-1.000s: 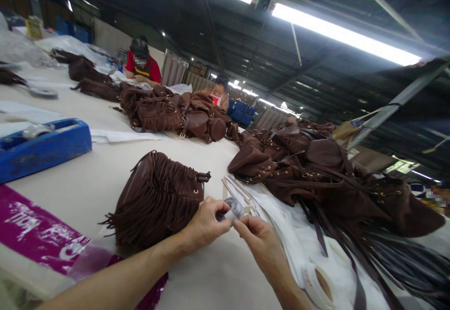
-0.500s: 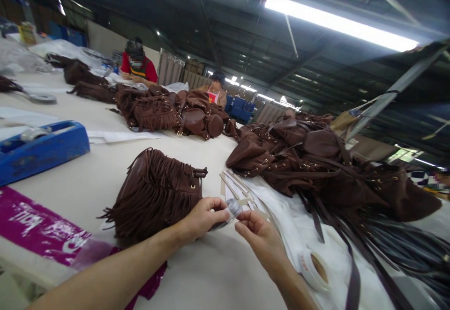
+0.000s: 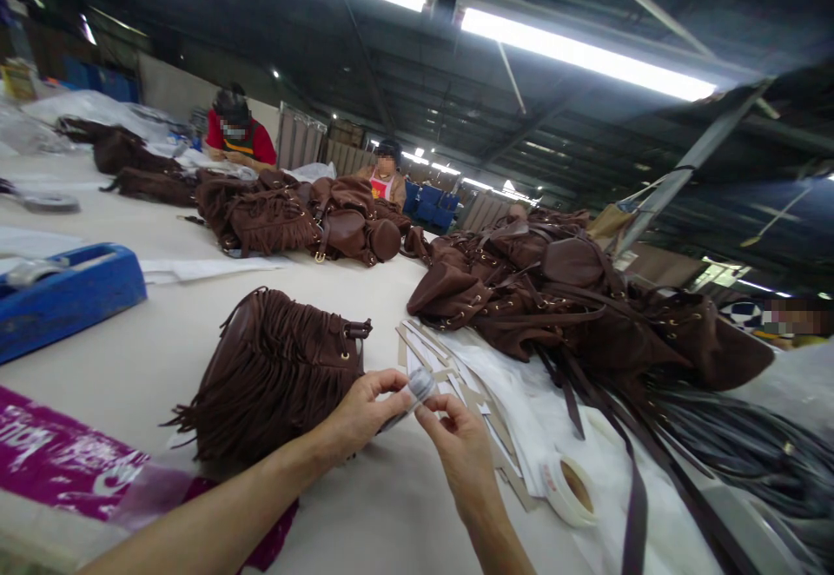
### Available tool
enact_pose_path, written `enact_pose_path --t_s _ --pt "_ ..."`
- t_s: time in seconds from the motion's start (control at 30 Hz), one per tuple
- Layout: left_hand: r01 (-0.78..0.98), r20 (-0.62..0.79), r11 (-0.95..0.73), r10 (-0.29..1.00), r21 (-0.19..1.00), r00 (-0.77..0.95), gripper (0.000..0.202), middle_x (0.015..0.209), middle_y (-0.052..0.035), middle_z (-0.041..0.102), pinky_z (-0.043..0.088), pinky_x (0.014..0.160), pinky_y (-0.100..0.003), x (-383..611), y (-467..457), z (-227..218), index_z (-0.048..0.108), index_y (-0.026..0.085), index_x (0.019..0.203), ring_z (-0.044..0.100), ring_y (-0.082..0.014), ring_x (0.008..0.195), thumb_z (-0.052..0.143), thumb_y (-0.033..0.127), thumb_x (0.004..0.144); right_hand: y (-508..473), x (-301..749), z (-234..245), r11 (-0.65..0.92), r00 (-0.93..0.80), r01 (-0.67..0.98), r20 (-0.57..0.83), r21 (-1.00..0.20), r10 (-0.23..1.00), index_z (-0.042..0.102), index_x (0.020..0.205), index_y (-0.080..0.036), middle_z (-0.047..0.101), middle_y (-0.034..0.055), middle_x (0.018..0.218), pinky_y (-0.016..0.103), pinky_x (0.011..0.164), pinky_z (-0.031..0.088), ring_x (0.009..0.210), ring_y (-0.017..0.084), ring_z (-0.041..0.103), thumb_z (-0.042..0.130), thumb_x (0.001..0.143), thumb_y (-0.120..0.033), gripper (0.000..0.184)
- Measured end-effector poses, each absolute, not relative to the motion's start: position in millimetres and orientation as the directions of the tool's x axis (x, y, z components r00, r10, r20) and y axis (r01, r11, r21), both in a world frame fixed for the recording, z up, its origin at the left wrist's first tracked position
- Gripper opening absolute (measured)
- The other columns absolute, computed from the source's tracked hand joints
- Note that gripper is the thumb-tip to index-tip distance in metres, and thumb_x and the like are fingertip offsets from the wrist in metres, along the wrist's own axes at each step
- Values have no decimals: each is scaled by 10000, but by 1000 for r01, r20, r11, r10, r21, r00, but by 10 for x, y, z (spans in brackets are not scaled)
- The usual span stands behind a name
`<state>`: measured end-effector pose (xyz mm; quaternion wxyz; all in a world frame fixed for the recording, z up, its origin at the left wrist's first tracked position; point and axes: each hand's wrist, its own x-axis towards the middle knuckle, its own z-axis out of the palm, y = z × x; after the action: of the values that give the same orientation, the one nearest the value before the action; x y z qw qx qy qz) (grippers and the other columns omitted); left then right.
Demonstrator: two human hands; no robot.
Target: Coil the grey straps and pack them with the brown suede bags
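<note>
Both hands meet over the near middle of the table at a small greyish piece in clear, shiny plastic (image 3: 422, 383); its kind I cannot make out. My left hand (image 3: 368, 406) pinches it between thumb and fingers, and a dark strip shows beneath that hand. From the other side, my right hand (image 3: 456, 427) grips its edge with bent fingers. A dark brown fringed bag (image 3: 274, 375) with a drawstring end and brass eyelets lies just left of my hands. Part of it is hidden behind my left wrist.
A blue tape dispenser (image 3: 71, 297) and purple printed plastic (image 3: 58, 462) are at left. Card strips (image 3: 449, 366), a tape roll (image 3: 568, 490) and dark straps (image 3: 635, 505) lie at right. Brown bags (image 3: 560, 288) are heaped behind. Two people (image 3: 238, 136) work across the table.
The view has shifted a little, so most things sit further left. Both hands still hold the plastic-wrapped piece, now tilted more upright, with its rounded grey top showing more.
</note>
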<state>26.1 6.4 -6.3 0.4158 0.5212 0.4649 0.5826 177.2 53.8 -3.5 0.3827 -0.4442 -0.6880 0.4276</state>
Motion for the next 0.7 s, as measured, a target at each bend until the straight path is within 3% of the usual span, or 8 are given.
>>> enact_pose_path --t_s 0.07,0.2,0.33,0.43,0.57,0.7 --pt "-34 212 -217 972 976 -101 319 869 -26 657 437 801 -249 262 69 -71 688 160 886 565 -167 830 619 455 786 519 1764 -8 246 -275 342 154 -907 949 621 683 -178 310 -91 476 256 478 223 475 107 291 679 672 -474 302" --pt "-24 230 -233 969 972 -92 303 858 -14 655 442 807 -248 264 73 -85 689 168 885 573 -164 828 619 447 788 501 1746 18 266 -273 350 174 -898 946 654 659 -164 407 -61 524 262 504 250 513 113 327 679 666 -494 331" --pt "104 256 -243 956 964 -142 258 883 -13 657 432 852 -261 275 76 -137 690 179 873 576 -180 871 599 408 796 491 1784 -36 220 -321 277 125 -936 939 694 767 -150 513 -31 588 261 512 278 537 120 360 674 690 -487 346" --pt "252 272 -218 941 943 -203 215 1001 -35 644 378 967 -313 291 73 -186 702 196 870 543 -226 1021 625 364 762 462 1827 -97 173 -347 203 94 -964 933 695 864 -149 527 -29 611 249 513 281 544 113 357 709 692 -480 374" --pt "370 207 -121 958 921 -201 205 1208 -55 575 284 1068 -390 318 39 -171 713 232 909 408 -284 1238 631 340 756 400 1819 -196 19 -420 5 15 -1000 907 682 936 -161 554 -21 707 226 504 287 546 86 339 755 684 -468 403" --pt "439 197 -133 975 889 -102 166 1163 -30 626 92 1126 -522 349 -10 -102 682 260 934 291 -293 1347 584 319 814 371 1778 -369 -220 -490 -284 -56 -933 870 632 983 -215 461 -76 627 196 469 290 488 58 301 793 676 -435 410"
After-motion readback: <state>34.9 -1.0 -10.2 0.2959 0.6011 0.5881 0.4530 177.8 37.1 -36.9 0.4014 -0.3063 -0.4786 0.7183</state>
